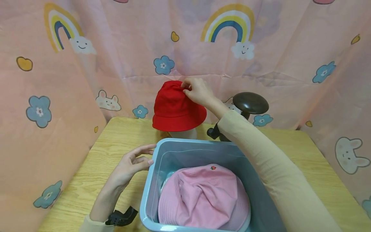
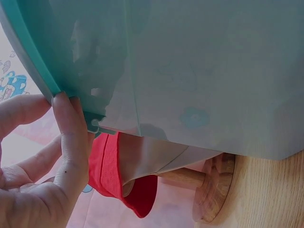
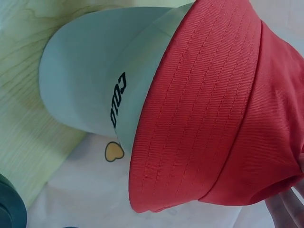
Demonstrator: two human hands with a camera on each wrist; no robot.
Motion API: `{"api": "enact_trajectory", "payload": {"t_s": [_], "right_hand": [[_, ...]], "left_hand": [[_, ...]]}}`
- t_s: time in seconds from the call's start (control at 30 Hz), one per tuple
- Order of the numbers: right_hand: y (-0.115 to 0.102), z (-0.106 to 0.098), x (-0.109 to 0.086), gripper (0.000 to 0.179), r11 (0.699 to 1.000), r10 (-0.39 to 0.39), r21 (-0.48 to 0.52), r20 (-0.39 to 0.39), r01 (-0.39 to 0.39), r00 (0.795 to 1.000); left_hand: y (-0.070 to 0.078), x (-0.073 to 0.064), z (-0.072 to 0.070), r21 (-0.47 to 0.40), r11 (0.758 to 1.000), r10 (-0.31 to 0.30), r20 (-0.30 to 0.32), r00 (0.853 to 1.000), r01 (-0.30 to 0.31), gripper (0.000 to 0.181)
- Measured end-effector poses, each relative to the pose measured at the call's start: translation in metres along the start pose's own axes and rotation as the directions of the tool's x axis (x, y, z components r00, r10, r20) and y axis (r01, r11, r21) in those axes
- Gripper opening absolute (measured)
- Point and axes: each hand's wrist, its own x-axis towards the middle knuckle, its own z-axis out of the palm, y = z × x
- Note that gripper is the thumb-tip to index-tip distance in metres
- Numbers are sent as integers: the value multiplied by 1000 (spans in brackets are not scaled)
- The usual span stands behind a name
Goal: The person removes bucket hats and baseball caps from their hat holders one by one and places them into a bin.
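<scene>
My right hand [image 1: 199, 91] pinches the crown of a red bucket hat [image 1: 179, 108] at the back of the table. Below the red brim in the right wrist view is a pale cap [image 3: 95, 71] with black lettering; the bucket hat covers part of it. In the left wrist view a round wooden stand base [image 2: 221, 187] shows under these hats. My left hand [image 1: 127, 166] has its thumb and fingers at the left rim of a light blue plastic bin [image 1: 147, 190]. Inside the bin lies a pink bucket hat [image 1: 203, 196] with a small strawberry patch, a pale edge showing beneath it.
A dark stand with a rounded top [image 1: 250, 103] stands at the back right, partly behind my right sleeve [image 1: 269, 164]. The wood-grain table [image 1: 121, 138] ends at a pink patterned curtain [image 1: 139, 38]. A black camera mount [image 1: 121, 217] sits on my left wrist.
</scene>
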Motion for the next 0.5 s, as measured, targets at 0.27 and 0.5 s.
{"api": "enact_trajectory", "payload": {"t_s": [0.27, 0.5], "right_hand": [[-6, -4, -1, 15, 1000, -10, 21, -41, 11, 999], [-13, -7, 0, 13, 997, -4, 76, -93, 11, 996]], "left_hand": [[0, 0, 0, -2, 1000, -8, 1, 1000, 8, 51], [0, 0, 0, 1, 1000, -2, -2, 1000, 2, 51]]}}
